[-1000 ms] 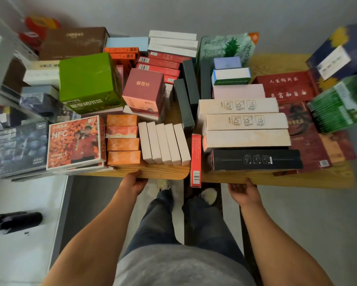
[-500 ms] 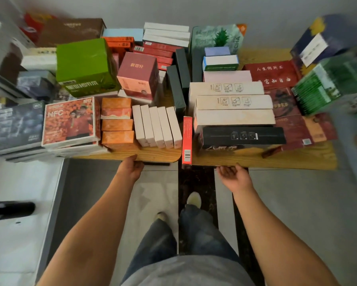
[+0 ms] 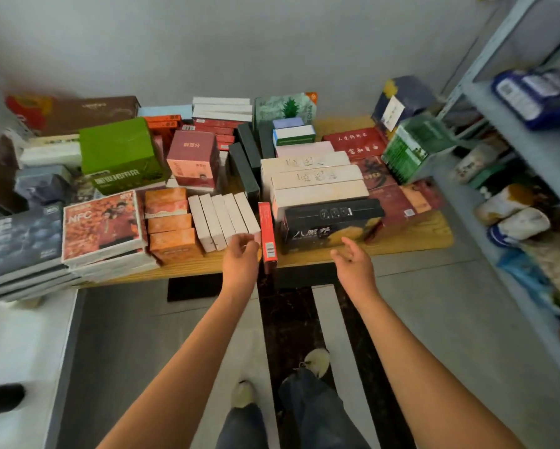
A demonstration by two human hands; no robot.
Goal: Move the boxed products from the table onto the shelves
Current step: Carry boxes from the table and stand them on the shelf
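Boxed products [image 3: 317, 189] crowd the wooden worktop [image 3: 411, 241] in the head view, stacked and set side by side from its front edge back to the wall. A narrow red box [image 3: 267, 233] stands on edge at the front middle of the worktop and serves as the landmark. Just left of the red box lies a row of white boxes [image 3: 223, 222], and left of those a stack of orange boxes [image 3: 170, 222]. Just right of the red box sits a black box [image 3: 332, 222] under a pile of cream boxes. The left hand [image 3: 241, 254] hovers just left of the red box, near the front ends of the white boxes, its fingers loosely curled and holding nothing. The right hand [image 3: 353, 259] hangs to the right of the red box, in front of the black box, fingers spread and relaxed, holding nothing. Shelves [image 3: 528, 150] stand far right of the red box, already carrying packets and boxes.
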